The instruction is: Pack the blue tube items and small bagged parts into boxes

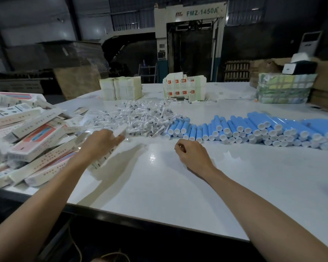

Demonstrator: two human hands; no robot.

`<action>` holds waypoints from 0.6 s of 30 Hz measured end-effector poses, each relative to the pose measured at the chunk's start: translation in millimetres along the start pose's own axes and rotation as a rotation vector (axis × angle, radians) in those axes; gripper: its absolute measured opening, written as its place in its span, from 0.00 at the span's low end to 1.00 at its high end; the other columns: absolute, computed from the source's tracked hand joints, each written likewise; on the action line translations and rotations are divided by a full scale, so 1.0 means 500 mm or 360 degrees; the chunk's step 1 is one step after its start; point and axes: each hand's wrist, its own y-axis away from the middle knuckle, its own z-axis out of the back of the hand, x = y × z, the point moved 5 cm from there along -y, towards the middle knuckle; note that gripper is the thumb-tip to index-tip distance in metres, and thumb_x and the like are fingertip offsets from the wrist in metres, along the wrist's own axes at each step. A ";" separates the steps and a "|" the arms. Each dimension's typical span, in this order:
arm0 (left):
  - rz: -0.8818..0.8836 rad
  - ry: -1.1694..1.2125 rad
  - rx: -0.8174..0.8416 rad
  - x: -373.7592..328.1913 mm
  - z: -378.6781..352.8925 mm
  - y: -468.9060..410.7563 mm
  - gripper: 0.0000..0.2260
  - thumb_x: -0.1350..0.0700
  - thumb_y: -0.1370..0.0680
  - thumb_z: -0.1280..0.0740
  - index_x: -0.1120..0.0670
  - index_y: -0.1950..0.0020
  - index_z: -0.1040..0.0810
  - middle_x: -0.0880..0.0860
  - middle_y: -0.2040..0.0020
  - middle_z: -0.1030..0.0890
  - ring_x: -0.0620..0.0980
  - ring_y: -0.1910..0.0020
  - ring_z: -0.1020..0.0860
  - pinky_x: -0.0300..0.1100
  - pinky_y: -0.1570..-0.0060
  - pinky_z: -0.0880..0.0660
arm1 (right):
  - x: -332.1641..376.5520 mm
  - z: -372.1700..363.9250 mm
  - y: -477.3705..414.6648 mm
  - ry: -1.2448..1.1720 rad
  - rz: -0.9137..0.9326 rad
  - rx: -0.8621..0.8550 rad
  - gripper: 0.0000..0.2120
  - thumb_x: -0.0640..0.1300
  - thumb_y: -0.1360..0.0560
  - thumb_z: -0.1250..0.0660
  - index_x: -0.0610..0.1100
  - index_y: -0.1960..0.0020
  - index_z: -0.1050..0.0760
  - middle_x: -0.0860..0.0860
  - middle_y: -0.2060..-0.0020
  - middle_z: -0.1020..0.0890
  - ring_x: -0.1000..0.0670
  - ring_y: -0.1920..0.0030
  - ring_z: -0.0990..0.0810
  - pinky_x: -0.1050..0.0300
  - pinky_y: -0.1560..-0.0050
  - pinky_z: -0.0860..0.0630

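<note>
White table (159, 186), three carton stacks (184, 87), left grip (100, 142) clasping one box (119, 131) — right grip (191, 154) curled, empty.

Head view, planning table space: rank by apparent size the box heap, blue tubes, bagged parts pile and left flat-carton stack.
1. box heap and blue tubes: alike, both cut off by the frame, unranked.
2. bagged parts pile.
3. flat-carton stack, also farthest.
</note>
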 end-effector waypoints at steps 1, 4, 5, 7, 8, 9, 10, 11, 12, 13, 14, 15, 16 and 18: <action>-0.0036 0.0205 0.0049 -0.016 0.005 -0.003 0.23 0.37 0.16 0.34 0.53 0.60 0.19 0.49 0.71 0.21 0.43 0.77 0.24 0.36 0.78 0.33 | 0.000 -0.001 0.000 -0.0003 -0.0003 0.0002 0.10 0.47 0.18 0.38 0.47 0.54 0.20 0.53 0.66 0.19 0.49 0.63 0.22 0.53 0.63 0.30; -0.0076 0.0980 0.0310 -0.052 -0.001 -0.008 0.17 0.40 0.18 0.29 0.53 0.49 0.12 0.52 0.62 0.12 0.47 0.67 0.14 0.36 0.69 0.21 | -0.001 -0.002 -0.001 -0.0006 -0.0003 0.0012 0.10 0.47 0.18 0.38 0.48 0.54 0.20 0.54 0.65 0.19 0.50 0.62 0.22 0.54 0.63 0.32; -0.0076 0.1175 0.0398 -0.063 -0.009 -0.009 0.17 0.40 0.20 0.27 0.53 0.46 0.12 0.54 0.57 0.11 0.53 0.61 0.12 0.43 0.63 0.17 | -0.001 -0.002 -0.001 -0.0003 -0.0003 0.0016 0.10 0.47 0.18 0.38 0.48 0.54 0.20 0.54 0.65 0.19 0.50 0.62 0.22 0.53 0.62 0.31; -0.0093 0.1442 0.0523 -0.085 -0.030 -0.015 0.19 0.40 0.21 0.26 0.55 0.42 0.12 0.58 0.51 0.10 0.60 0.52 0.11 0.52 0.53 0.15 | -0.001 -0.002 0.000 -0.0009 -0.0005 0.0028 0.10 0.48 0.17 0.38 0.48 0.53 0.20 0.54 0.64 0.18 0.51 0.62 0.22 0.53 0.61 0.29; -0.0098 0.1568 0.0568 -0.096 -0.042 -0.020 0.21 0.40 0.22 0.25 0.56 0.41 0.12 0.59 0.48 0.11 0.61 0.49 0.11 0.54 0.49 0.15 | -0.001 -0.002 0.000 -0.0015 -0.0006 0.0036 0.10 0.48 0.17 0.38 0.48 0.53 0.20 0.54 0.64 0.18 0.51 0.62 0.22 0.52 0.60 0.27; -0.0087 0.1711 0.0618 -0.106 -0.053 -0.026 0.21 0.40 0.22 0.25 0.57 0.41 0.11 0.60 0.46 0.11 0.62 0.46 0.12 0.56 0.46 0.15 | 0.000 -0.002 0.000 -0.0018 -0.0006 0.0045 0.10 0.48 0.17 0.38 0.48 0.53 0.20 0.54 0.63 0.18 0.51 0.62 0.21 0.52 0.59 0.26; -0.0062 0.1862 0.0663 -0.117 -0.065 -0.032 0.22 0.41 0.22 0.25 0.58 0.42 0.11 0.61 0.44 0.12 0.62 0.45 0.12 0.56 0.44 0.15 | 0.001 -0.001 0.000 -0.0017 -0.0004 0.0054 0.10 0.47 0.17 0.38 0.48 0.53 0.21 0.53 0.63 0.18 0.50 0.61 0.21 0.51 0.59 0.26; -0.0039 0.1992 0.0691 -0.128 -0.076 -0.038 0.21 0.41 0.22 0.24 0.58 0.42 0.11 0.61 0.42 0.12 0.62 0.44 0.12 0.54 0.44 0.14 | 0.002 -0.001 0.000 -0.0016 0.0000 0.0059 0.10 0.47 0.17 0.38 0.48 0.54 0.21 0.53 0.63 0.18 0.49 0.61 0.22 0.51 0.59 0.26; -0.0031 0.2097 0.0699 -0.141 -0.087 -0.044 0.21 0.41 0.22 0.24 0.58 0.43 0.10 0.61 0.40 0.12 0.61 0.43 0.12 0.51 0.46 0.14 | 0.003 -0.001 0.000 -0.0016 0.0003 0.0056 0.10 0.47 0.17 0.38 0.48 0.55 0.23 0.53 0.64 0.19 0.49 0.62 0.23 0.51 0.60 0.28; -0.0024 0.2191 0.0686 -0.154 -0.099 -0.049 0.20 0.42 0.21 0.24 0.58 0.43 0.10 0.60 0.39 0.13 0.60 0.44 0.12 0.48 0.49 0.14 | 0.004 0.000 0.001 -0.0020 0.0004 0.0044 0.10 0.47 0.17 0.38 0.48 0.56 0.24 0.52 0.65 0.20 0.48 0.63 0.23 0.51 0.61 0.30; -0.0012 0.2280 0.0660 -0.167 -0.113 -0.050 0.21 0.42 0.20 0.25 0.60 0.42 0.11 0.60 0.39 0.13 0.59 0.44 0.12 0.46 0.51 0.14 | 0.005 0.002 0.001 -0.0029 -0.0012 0.0019 0.10 0.47 0.17 0.38 0.47 0.56 0.24 0.52 0.66 0.20 0.48 0.63 0.23 0.50 0.62 0.29; 0.0006 0.2364 0.0627 -0.179 -0.128 -0.050 0.21 0.43 0.19 0.26 0.61 0.40 0.13 0.60 0.39 0.13 0.59 0.45 0.12 0.46 0.51 0.14 | 0.003 0.005 0.000 -0.0042 -0.0047 -0.0024 0.10 0.47 0.17 0.38 0.46 0.55 0.23 0.51 0.66 0.20 0.48 0.63 0.23 0.48 0.61 0.27; 0.0036 0.2437 0.0589 -0.186 -0.144 -0.048 0.21 0.44 0.18 0.27 0.61 0.38 0.14 0.60 0.39 0.13 0.58 0.45 0.12 0.46 0.50 0.14 | -0.003 0.012 -0.002 -0.0052 -0.0099 -0.0080 0.10 0.47 0.17 0.38 0.45 0.54 0.23 0.51 0.66 0.20 0.47 0.63 0.22 0.47 0.60 0.26; 0.0130 0.2517 0.0525 -0.189 -0.175 -0.041 0.18 0.44 0.18 0.28 0.58 0.42 0.11 0.61 0.41 0.12 0.57 0.48 0.12 0.49 0.49 0.13 | -0.019 0.026 -0.014 -0.0034 -0.0205 -0.0195 0.10 0.46 0.17 0.38 0.45 0.53 0.22 0.49 0.65 0.19 0.47 0.62 0.21 0.46 0.59 0.24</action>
